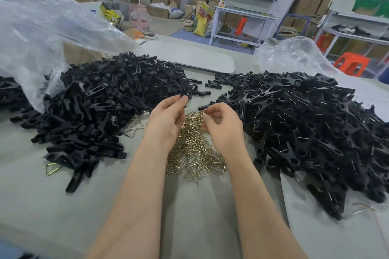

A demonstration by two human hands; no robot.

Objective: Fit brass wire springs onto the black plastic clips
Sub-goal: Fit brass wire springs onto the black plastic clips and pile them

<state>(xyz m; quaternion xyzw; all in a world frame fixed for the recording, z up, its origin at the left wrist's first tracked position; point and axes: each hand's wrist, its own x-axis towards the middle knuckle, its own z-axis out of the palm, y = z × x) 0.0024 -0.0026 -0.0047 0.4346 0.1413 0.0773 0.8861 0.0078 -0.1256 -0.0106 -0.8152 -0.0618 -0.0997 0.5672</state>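
Above spring heap (195, 149) | left hand (166, 120) grip pinches black clip (184, 87) | right hand (223, 126) curled, hold unclear

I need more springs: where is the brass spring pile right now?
Head view, mid-table: the brass spring pile lies between the left clip heap and the right clip heap, beneath the left hand and the right hand.
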